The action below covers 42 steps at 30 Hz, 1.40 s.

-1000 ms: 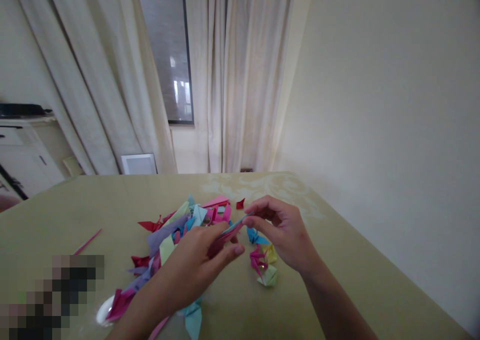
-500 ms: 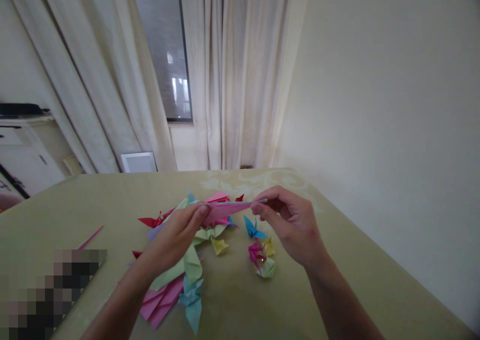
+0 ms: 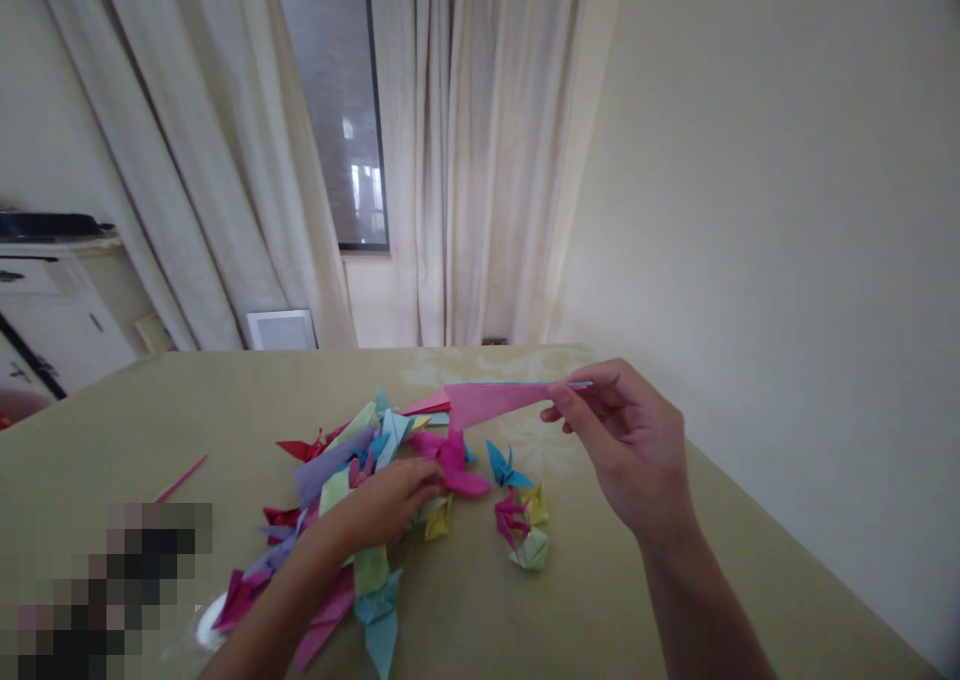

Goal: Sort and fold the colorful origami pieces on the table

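My right hand [image 3: 626, 440] pinches one end of a folded pink paper [image 3: 499, 400] and holds it above the olive-green table [image 3: 225, 390]. My left hand [image 3: 390, 505] rests with curled fingers on a heap of coloured origami pieces [image 3: 337, 470], touching a pink folded piece [image 3: 450, 460]; whether it grips anything I cannot make out. Beside the heap lie a blue crane [image 3: 506, 465], a magenta crane [image 3: 512, 520] and pale yellow and green folded pieces [image 3: 534, 550].
A thin pink paper strip [image 3: 180, 478] lies at the left of the table. A blurred-out patch covers the lower left corner. Behind the table hang cream curtains [image 3: 480, 150] round a window; a wall stands close on the right and a white cabinet [image 3: 52, 310] at far left.
My left hand has let go of the pink paper and dropped onto the heap. My right hand has carried the pink paper up and to the right.
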### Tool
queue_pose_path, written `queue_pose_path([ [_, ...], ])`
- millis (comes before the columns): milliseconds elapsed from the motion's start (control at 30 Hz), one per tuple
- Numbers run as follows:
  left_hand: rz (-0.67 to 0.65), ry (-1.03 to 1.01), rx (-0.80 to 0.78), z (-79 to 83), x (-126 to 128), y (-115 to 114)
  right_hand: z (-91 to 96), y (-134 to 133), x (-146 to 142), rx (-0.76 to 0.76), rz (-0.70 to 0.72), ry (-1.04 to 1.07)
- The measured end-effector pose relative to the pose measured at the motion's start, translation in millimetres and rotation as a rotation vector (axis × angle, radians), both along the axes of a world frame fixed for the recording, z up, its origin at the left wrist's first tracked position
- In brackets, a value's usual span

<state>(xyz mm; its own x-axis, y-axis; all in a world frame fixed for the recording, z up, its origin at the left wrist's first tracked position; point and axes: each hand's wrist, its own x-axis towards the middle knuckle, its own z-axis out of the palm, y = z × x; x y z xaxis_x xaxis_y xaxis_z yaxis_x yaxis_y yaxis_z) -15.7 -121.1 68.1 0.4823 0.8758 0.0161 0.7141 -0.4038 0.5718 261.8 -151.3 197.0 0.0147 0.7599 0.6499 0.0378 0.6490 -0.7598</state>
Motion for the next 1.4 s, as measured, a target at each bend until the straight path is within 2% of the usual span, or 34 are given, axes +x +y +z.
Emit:
queue_pose_path([
  [100,0.031,-0.098,-0.015,17.3,-17.4,1.9,-4.4,5.3,1.6,-0.009,0.014,-0.080],
  [167,0.175,-0.086,0.057,21.5,-36.0,7.9,-7.0,8.1,1.8,-0.014,0.004,-0.125],
  [233,0.345,-0.023,0.151,18.2,-53.5,15.1,-8.6,9.5,0.6,-0.036,0.038,-0.156],
  [300,0.453,0.071,0.228,9.8,-63.2,20.2,-9.2,9.3,-2.2,-0.066,0.069,-0.201],
  [400,0.472,0.246,0.264,-3.9,-58.4,20.5,-8.8,6.7,-8.3,-0.066,0.028,-0.270],
  [500,0.466,0.404,0.228,-11.6,-43.5,15.9,-8.2,3.4,-12.5,-0.087,0.129,-0.314],
  [600,0.513,0.471,0.227,-13.9,-36.4,13.4,-8.1,1.5,-13.0,-0.112,0.173,-0.367],
  [733,0.563,0.464,0.253,-10.3,-40.4,16.0,-8.8,1.9,-12.9,-0.139,0.224,-0.369],
  [800,0.581,0.353,0.342,-2.4,-41.1,17.3,-9.8,2.8,-14.1,-0.148,0.264,-0.352],
  [900,0.583,-0.036,0.472,18.2,-33.8,12.7,-13.0,5.5,-16.9,-0.161,0.304,-0.334],
  [933,0.563,-0.186,0.450,26.3,-29.1,8.9,-14.4,6.8,-17.7,-0.169,0.320,-0.327],
  [1000,0.487,-0.442,0.305,41.5,-18.3,-1.1,-17.0,9.3,-18.6,-0.186,0.337,-0.301],
  [1067,0.392,-0.576,0.163,53.1,-8.5,-11.4,-18.7,11.2,-18.8,-0.194,0.320,-0.261],
  [1100,0.367,-0.599,0.144,57.1,-4.7,-15.7,-19.0,11.7,-18.8,-0.192,0.293,-0.236],
  [1167,0.397,-0.608,0.185,62.0,0.8,-21.4,-18.8,11.4,-19.5,-0.154,0.188,-0.174],
  [1233,0.482,-0.657,0.194,64.0,5.5,-24.2,-18.7,9.1,-22.5,-0.085,0.048,-0.109],
  [1300,0.520,-0.780,0.089,65.0,12.4,-25.8,-20.6,4.8,-29.2,0.006,-0.063,-0.073],
  [1400,0.480,-1.050,-0.115,67.9,30.1,-28.8,-29.0,-3.5,-45.8,0.187,-0.120,-0.150],
])
